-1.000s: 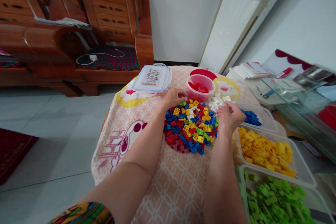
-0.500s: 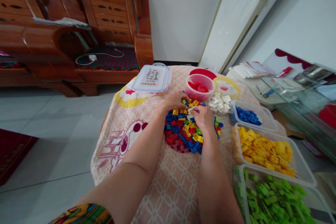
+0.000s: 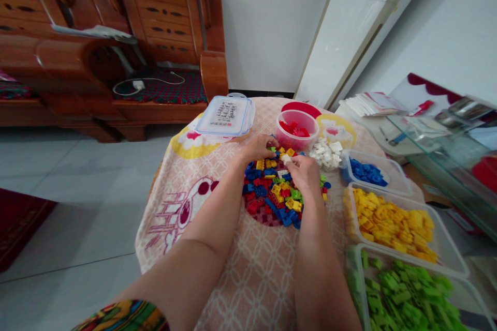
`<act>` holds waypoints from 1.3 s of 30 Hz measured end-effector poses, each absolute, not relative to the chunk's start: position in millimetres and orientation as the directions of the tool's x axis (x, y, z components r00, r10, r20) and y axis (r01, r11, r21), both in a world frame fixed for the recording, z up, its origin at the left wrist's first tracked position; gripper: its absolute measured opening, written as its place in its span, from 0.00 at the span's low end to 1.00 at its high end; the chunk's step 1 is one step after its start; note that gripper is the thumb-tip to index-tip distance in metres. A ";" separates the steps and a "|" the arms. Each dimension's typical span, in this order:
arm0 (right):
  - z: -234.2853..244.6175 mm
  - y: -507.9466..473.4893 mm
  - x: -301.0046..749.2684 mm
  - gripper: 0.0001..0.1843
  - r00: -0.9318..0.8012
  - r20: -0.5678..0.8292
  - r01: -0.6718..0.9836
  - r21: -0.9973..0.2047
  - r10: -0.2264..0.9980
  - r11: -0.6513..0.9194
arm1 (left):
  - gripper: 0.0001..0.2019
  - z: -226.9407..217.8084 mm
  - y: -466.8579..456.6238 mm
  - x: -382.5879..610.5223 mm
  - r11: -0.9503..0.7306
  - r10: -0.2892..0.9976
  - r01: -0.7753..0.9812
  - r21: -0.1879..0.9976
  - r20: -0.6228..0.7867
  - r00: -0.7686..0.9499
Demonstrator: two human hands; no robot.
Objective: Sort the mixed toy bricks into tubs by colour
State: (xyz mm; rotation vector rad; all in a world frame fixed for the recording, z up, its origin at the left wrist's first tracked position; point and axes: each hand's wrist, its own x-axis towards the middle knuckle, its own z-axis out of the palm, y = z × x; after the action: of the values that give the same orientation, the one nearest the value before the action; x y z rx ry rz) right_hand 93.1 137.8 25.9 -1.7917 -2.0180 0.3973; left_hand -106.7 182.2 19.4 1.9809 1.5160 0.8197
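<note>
A pile of mixed toy building bricks [image 3: 267, 186] in red, blue, yellow and green lies on the patterned cloth in front of me. My right hand [image 3: 305, 171] pinches a white building brick [image 3: 286, 159] over the far part of the pile. At the pile's far left edge rests my left hand [image 3: 261, 148], thumb and fingers curved but apart, with a green brick [image 3: 273, 149] close to the fingertips. White bricks [image 3: 326, 153] form a small heap just beyond my right hand. A round pink tub [image 3: 297, 140] behind the pile holds red bricks [image 3: 294, 128].
Along the right side stand clear boxes of blue bricks [image 3: 367, 171], yellow bricks [image 3: 392, 222] and green bricks [image 3: 411, 289]. A lidded plastic box [image 3: 225, 116] sits at the back left, a red lid [image 3: 301, 108] behind the tub. Beyond the table's right edge is a glass shelf [image 3: 446, 165].
My right hand has lifted slightly away from the bricks with the white brick now showing between its fingers. My left hand has barely moved.
</note>
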 end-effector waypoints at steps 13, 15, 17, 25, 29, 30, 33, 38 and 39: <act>21.3 143.7 113.1 0.17 0.023 0.188 0.787 -0.609 0.982 0.099 | 0.10 25.3 180.0 -96.1 -0.334 0.942 0.641 0.690 0.246 0.227; 23.3 141.2 105.9 0.16 -0.023 0.168 0.820 -0.561 0.986 0.115 | 0.08 23.7 181.0 -97.0 -0.338 0.941 0.643 0.688 0.241 0.237; 25.2 138.2 96.6 0.16 -0.069 0.140 0.860 -0.493 0.988 0.130 | 0.07 21.8 182.4 -97.7 -0.328 0.944 0.653 0.682 0.230 0.234; 33.3 129.5 70.8 0.17 -0.142 -0.009 0.956 -0.261 0.990 0.135 | 0.03 18.4 183.8 -92.6 -0.316 0.947 0.667 0.675 0.179 0.267; 37.0 128.6 70.8 0.19 -0.140 -0.031 0.957 -0.259 0.990 0.127 | 0.02 19.6 183.5 -90.4 -0.335 0.938 0.652 0.680 0.178 0.297; 37.2 128.5 71.3 0.20 -0.138 -0.029 0.957 -0.262 0.990 0.126 | 0.02 20.0 183.4 -90.5 -0.339 0.937 0.643 0.687 0.183 0.299; 35.5 129.0 73.0 0.21 -0.142 -0.015 0.954 -0.268 0.990 0.133 | 0.03 20.3 183.2 -90.8 -0.325 0.941 0.637 0.699 0.174 0.289; 30.1 130.7 73.1 0.17 -0.137 -0.007 0.953 -0.273 0.991 0.130 | 0.03 19.0 183.4 -90.7 -0.268 0.961 0.686 0.677 0.136 0.242; 30.1 130.5 72.8 0.16 -0.131 -0.004 0.953 -0.275 0.991 0.125 | 0.04 19.1 183.4 -90.8 -0.268 0.961 0.686 0.677 0.140 0.238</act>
State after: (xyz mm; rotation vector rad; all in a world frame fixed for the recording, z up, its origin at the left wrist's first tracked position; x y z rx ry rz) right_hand 72.8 130.5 30.1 -1.9418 -2.2145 0.3143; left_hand -90.8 183.4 19.1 2.0339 1.5029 0.7555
